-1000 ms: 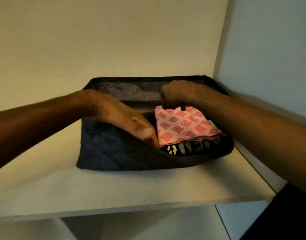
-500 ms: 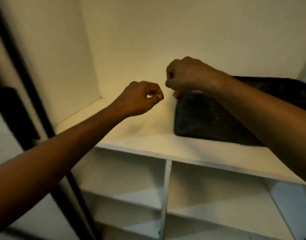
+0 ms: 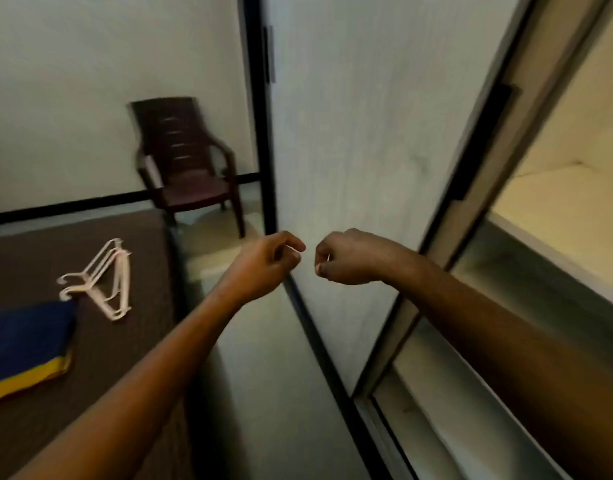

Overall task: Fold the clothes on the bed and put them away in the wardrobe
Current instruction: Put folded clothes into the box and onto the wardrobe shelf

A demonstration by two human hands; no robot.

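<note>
The blue and yellow cloth [image 3: 24, 344] on the bed [image 3: 125, 341] is cut by the left edge. The wardrobe [image 3: 557, 188] interior, at right, is mostly out of view. Everything looks slightly blurred.

Both bare forearms reach forward and converge at mid-frame. The left hand [image 3: 268, 263] is loosely curled, thumb and forefinger tips pinched together. The right hand [image 3: 346, 258] is closed in a fist, knuckles up. The two hands sit just beside each other, not touching, and hold nothing.

Left hand [image 3: 267, 263], right hand [image 3: 346, 258], apparently empty fists, wardrobe door [image 3: 350, 150]
</note>
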